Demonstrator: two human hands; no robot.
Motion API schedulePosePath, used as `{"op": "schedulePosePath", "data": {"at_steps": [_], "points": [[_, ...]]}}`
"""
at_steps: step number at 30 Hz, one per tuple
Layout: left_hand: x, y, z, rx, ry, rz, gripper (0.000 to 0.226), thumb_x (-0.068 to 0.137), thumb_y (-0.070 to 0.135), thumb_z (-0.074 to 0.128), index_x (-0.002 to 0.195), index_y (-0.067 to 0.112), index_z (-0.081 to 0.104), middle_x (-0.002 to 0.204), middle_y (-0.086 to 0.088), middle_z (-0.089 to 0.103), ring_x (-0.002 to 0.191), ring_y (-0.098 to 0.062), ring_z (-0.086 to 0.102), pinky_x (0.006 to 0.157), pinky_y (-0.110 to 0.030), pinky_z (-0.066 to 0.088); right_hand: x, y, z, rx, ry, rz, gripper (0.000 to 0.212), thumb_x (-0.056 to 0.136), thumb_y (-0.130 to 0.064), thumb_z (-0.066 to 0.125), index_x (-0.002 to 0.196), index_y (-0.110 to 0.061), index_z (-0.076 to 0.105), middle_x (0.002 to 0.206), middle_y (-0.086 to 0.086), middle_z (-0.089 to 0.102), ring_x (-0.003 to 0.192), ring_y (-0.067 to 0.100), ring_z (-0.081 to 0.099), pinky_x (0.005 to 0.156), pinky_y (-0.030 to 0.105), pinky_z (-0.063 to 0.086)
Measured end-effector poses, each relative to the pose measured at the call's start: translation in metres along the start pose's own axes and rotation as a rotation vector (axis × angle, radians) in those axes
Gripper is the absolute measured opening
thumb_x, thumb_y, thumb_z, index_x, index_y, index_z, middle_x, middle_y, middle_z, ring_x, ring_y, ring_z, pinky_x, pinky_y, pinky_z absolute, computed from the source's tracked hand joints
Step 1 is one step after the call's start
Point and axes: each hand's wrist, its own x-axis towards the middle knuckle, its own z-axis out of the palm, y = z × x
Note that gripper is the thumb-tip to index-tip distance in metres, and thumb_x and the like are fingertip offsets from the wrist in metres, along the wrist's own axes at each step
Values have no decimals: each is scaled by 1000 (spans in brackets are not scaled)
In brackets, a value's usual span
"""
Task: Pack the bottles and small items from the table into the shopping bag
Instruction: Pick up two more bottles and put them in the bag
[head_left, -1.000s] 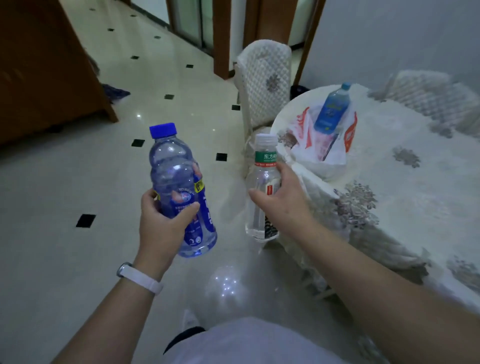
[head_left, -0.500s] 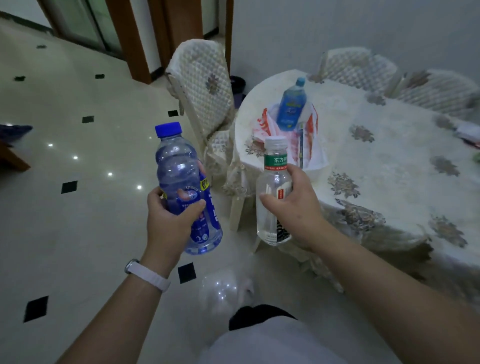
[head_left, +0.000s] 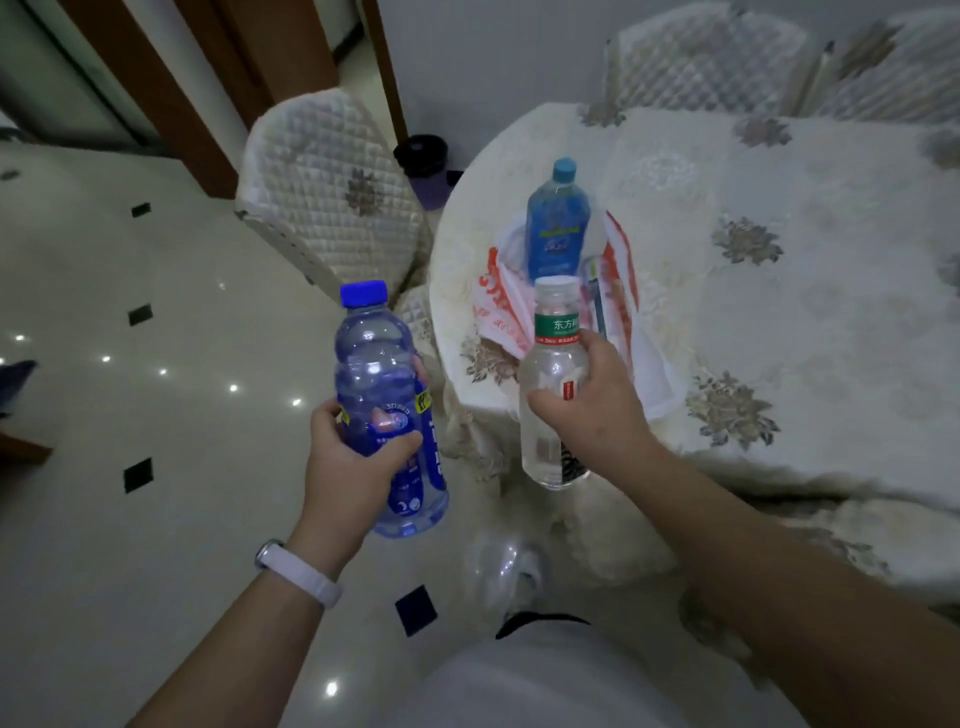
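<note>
My left hand (head_left: 353, 467) grips a blue-tinted bottle (head_left: 382, 374) with a blue cap, held upright over the floor, left of the table. In my right hand (head_left: 587, 410) is a clear bottle (head_left: 553, 358) with a white cap and a green label, upright at the table's near-left edge. Just beyond it, a white shopping bag with red print (head_left: 498, 301) lies open on the table. A blue bottle with a light-blue cap (head_left: 557, 228) stands inside the bag, next to a slim item (head_left: 595, 291) I cannot identify.
The round table (head_left: 810, 322) carries a pale floral cloth hanging over its edge. A quilted chair (head_left: 332, 192) stands to its left, and more chairs (head_left: 711, 62) at the back. A dark bin (head_left: 423, 161) sits by the wall. Glossy tiled floor (head_left: 156, 519) spreads to the left.
The view has swung right and closer to the table. Both hands, each still holding its bottle, have come nearer to the bag; the clear bottle now overlaps the bag's front.
</note>
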Motion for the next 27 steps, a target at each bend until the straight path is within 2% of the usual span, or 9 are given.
{"op": "schedulePosePath", "data": {"at_steps": [4,6,9,11,14,17,20,23,27], "points": [[45,34,49,73,-125,95,66,74,4,82,123,24,43,107,9,61,85,3,64,62,-13,51,46,-7,-28,20,97,-21,36,77,-19,73,95,-40,50,93,-6,61,79,3,62,64,14,49],[61,45,72,78,-175,130,67,73,4,83,124,22,43,108,8,62,86,2,66,65,-15,53,60,-6,-40,19,150,7,34,72,-22,72,97,-34,52,90,-2,62,76,5,63,62,20,52],[88,64,110,72,-242,176,68,70,3,85,123,17,45,110,2,63,92,-5,67,72,-23,55,76,-4,-56,13,196,10,30,71,-15,71,91,-29,54,80,-4,61,68,5,61,55,14,47],[106,75,136,58,-298,198,72,68,7,87,125,14,44,112,2,63,91,-1,66,73,-22,54,83,0,-62,-4,230,21,28,72,-12,71,88,-27,55,77,-1,60,69,9,61,54,17,45],[131,82,168,75,-374,246,69,72,1,83,125,14,40,109,7,59,84,9,64,66,-12,52,90,10,-64,0,274,60,25,70,-9,72,81,-24,55,72,5,60,65,16,62,56,27,50],[157,81,194,91,-468,271,73,72,5,84,126,18,37,113,8,58,95,-1,65,75,-22,56,97,22,-62,-41,275,131,28,71,-18,74,92,-26,57,82,-1,62,70,13,63,62,34,52],[183,73,217,116,-557,298,75,68,9,87,123,26,38,113,13,58,96,-2,65,78,-24,56,106,32,-58,-98,290,237,46,73,-26,75,110,-32,49,105,-5,56,88,10,60,74,27,51],[205,68,230,148,-687,348,75,66,8,88,122,26,42,115,13,59,98,2,64,78,-17,54,117,33,-46,-130,371,310,54,76,-23,78,116,-36,43,105,-10,50,88,5,53,69,7,38],[235,57,239,139,-834,415,73,65,-4,86,116,28,44,110,17,59,92,13,61,73,-7,48,132,30,-27,-185,450,363,58,77,-23,79,125,-29,49,104,-13,51,85,-1,48,66,0,36]]}}
